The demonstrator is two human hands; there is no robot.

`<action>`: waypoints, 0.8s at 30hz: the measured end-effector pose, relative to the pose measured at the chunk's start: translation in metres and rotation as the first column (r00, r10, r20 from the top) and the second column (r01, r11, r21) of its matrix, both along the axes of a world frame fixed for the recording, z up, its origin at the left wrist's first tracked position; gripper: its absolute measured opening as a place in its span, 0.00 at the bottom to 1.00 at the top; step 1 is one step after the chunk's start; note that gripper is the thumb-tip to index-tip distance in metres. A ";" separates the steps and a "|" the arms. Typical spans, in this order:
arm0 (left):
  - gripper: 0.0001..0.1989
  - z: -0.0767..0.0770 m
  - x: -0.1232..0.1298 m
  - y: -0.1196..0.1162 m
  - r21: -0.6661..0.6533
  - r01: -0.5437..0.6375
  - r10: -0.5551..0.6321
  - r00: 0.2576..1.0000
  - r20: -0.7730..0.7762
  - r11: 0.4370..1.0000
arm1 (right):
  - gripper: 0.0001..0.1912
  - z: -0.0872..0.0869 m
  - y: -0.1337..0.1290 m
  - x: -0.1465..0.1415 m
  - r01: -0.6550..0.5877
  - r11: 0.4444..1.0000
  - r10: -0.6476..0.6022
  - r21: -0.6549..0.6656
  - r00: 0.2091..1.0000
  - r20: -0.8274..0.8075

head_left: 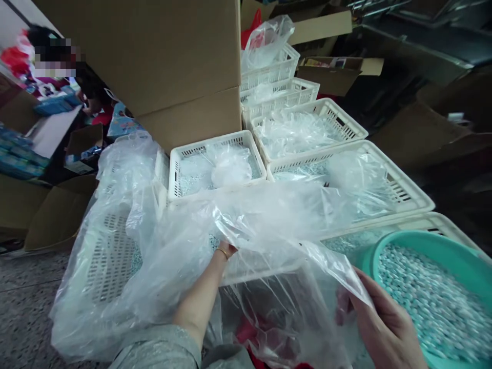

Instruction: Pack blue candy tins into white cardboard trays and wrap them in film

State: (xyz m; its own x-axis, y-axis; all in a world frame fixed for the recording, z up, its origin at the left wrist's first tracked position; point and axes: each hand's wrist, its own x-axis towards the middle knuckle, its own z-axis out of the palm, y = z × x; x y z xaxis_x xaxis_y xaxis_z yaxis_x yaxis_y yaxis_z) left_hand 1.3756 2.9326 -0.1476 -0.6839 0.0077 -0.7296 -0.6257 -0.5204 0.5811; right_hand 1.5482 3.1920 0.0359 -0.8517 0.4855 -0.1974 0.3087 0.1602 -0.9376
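Note:
A large sheet of clear plastic (180,225) drapes over white baskets in front of me. My left hand (229,248), with a thin bracelet at the wrist, reaches under a fold of it, and its fingers are hidden. At the lower right my right hand (380,312) pinches the sheet's edge between thumb and fingers. Just beyond that hand stands a teal basin (384,237) holding many small blue-and-white pieces. Similar small pieces show under the plastic by my left wrist.
Beyond the sheet, a white basket (172,174) and others in a row hold plastic bags. A tall cardboard box (154,56) rises behind. A person (94,89) is at the upper left. Open cartons (334,77) lie at the back right.

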 end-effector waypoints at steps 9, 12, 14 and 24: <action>0.15 0.036 0.012 -0.050 0.011 -0.154 0.154 0.985 -0.075 0.988 | 0.19 -0.018 0.005 0.003 -0.052 0.999 0.052 -0.003 0.999 -0.012; 0.18 0.066 0.033 -0.065 0.034 -0.142 0.145 0.982 -0.121 0.989 | 0.19 -0.019 0.006 0.005 -0.082 0.996 0.081 -0.030 0.996 -0.027; 0.19 0.088 0.050 -0.072 0.018 -0.133 0.134 0.980 -0.149 0.991 | 0.20 -0.019 0.006 0.006 -0.110 0.992 0.107 -0.064 0.993 -0.051; 0.25 0.198 0.166 -0.052 -0.159 -0.202 0.169 0.965 -0.202 0.966 | 0.33 -0.015 0.008 0.021 -0.209 0.903 0.198 -0.375 0.978 -0.069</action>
